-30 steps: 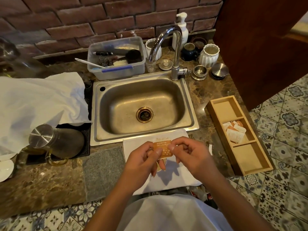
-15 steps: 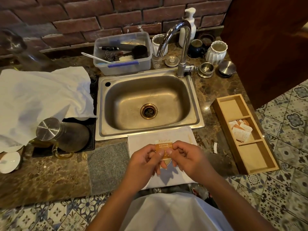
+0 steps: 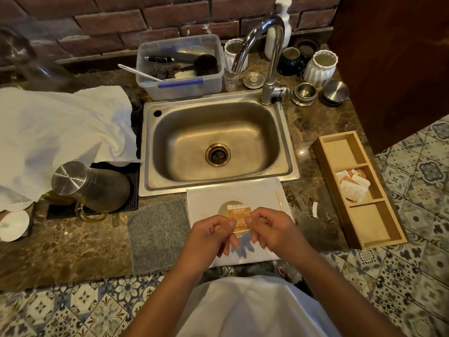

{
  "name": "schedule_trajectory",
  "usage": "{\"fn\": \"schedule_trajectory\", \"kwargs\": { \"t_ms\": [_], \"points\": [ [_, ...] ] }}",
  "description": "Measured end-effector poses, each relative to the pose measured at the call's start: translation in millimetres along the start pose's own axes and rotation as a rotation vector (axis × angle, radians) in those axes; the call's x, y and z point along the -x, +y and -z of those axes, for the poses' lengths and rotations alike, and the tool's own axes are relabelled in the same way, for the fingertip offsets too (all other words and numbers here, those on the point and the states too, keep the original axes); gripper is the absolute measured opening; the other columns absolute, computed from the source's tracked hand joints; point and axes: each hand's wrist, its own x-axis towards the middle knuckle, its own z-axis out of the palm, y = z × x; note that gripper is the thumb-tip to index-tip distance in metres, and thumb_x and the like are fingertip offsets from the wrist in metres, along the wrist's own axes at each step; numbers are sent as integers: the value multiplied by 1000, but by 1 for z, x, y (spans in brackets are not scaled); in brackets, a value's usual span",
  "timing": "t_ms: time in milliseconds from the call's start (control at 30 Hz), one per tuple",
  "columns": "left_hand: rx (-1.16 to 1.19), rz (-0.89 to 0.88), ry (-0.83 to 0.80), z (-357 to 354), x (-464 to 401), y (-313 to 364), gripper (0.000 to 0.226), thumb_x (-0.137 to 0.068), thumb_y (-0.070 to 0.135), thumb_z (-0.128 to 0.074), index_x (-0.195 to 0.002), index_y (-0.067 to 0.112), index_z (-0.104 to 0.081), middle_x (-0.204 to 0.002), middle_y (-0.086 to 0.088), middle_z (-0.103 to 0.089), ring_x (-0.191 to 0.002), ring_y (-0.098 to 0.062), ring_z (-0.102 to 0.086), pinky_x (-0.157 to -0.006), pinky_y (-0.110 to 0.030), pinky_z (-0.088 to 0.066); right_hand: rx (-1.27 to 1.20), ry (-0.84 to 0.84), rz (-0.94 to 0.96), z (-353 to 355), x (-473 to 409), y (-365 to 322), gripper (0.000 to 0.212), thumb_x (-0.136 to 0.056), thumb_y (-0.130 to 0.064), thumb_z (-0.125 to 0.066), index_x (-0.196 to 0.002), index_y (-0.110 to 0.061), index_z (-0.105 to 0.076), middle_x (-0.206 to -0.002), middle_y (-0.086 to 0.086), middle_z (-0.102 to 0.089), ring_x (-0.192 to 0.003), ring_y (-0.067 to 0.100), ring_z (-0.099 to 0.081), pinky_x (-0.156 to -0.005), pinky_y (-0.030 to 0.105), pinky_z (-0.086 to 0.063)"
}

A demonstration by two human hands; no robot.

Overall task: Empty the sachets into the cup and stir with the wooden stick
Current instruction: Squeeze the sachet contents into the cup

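Both hands pinch the orange sachet (image 3: 239, 218), left hand (image 3: 213, 233) and right hand (image 3: 269, 229) clamped on its lower edge, directly over the cup (image 3: 224, 207) on the near surface; wooden stick (image 3: 278, 198) lies just right.

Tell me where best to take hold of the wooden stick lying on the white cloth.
Pinch the wooden stick near its middle from above, thumb and finger on its long sides. It lies flat on the white cloth, thin and narrow, just right of the cup, so the right hand is closest once it lets go of the sachet.
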Motion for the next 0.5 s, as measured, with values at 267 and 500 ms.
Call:
{"fn": "schedule_trajectory", "kwargs": {
  "t_ms": [267, 500],
  "points": [
    [-107, 73, 0, 1, 3, -11, 33, -100, 28, -61, -76, 7, -69, -65, -9, -73, -47, -17, -48, -49, -23, -40, 23, 18, -83, -13, 3, 14, 27, -100, -23, -61, -81, -5, -68, -56, 3, -64, -47, 10, -54, -51, 20, -45],
    [-64, 132, 4, 0, 5, -15, 39, -100, 24, -60, -73, -4, -66, -55, -5, -65, -43, -14, -43, -44, -21, -35, 56, 11, -121, -16, 4, 17, 29, -100, -24, -60, -81, -3, -69, -54, 0, -62, -47, 9, -53, -51, 21, -44]
  ]
}}
